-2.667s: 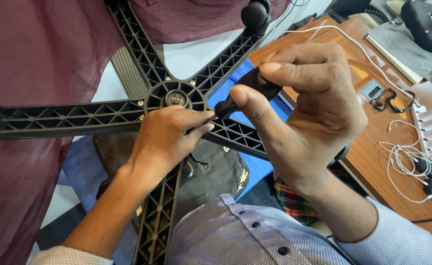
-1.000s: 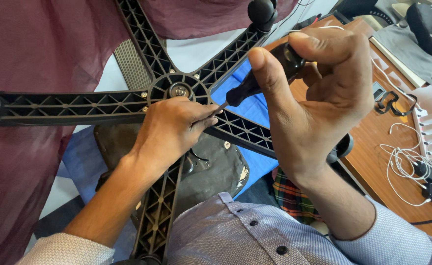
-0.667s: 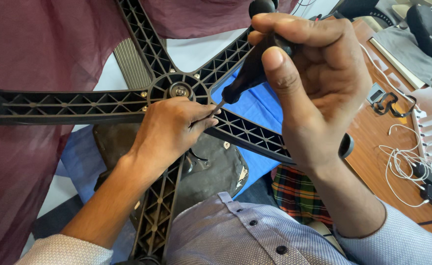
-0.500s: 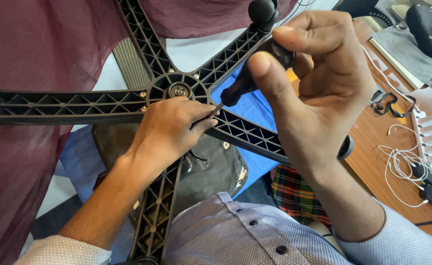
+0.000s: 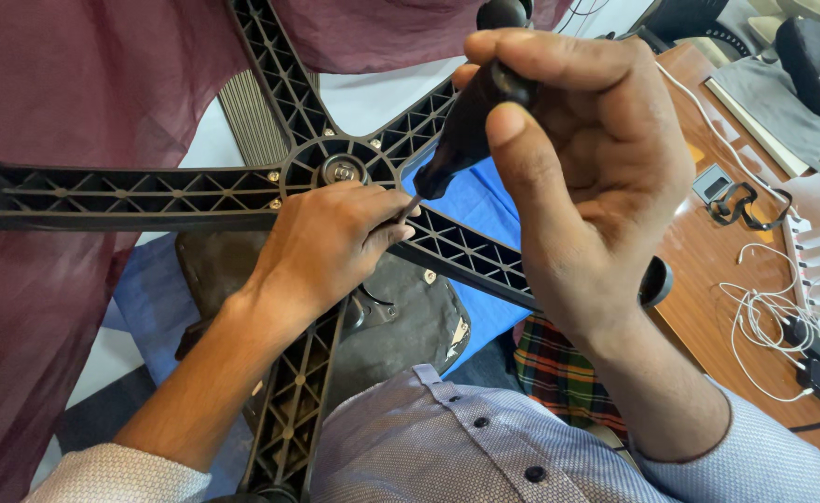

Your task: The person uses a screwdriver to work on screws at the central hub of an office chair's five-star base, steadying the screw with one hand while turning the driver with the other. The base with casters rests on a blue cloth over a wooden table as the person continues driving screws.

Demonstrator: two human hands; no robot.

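An upturned black star-shaped chair base (image 5: 149,196) with ribbed arms lies across my lap, its round hub (image 5: 340,170) facing up. My left hand (image 5: 321,247) rests on the base just below the hub, fingertips pinched around the tip of a screwdriver shaft. My right hand (image 5: 573,177) grips the black screwdriver (image 5: 461,135) by its handle, tilted down and to the left toward the hub. Small brass screws sit around the hub ring.
The chair's worn dark seat (image 5: 410,317) hangs below the base. Maroon cloth (image 5: 65,84) hangs at left and top. A wooden desk (image 5: 736,251) at right carries white cables (image 5: 764,317), a charger strip and a small black device. A black caster (image 5: 501,11) sits at the top.
My right hand has shifted its grip on the screwdriver handle, rising and turning, while the tip stays near the hub. The left hand has stayed in place.
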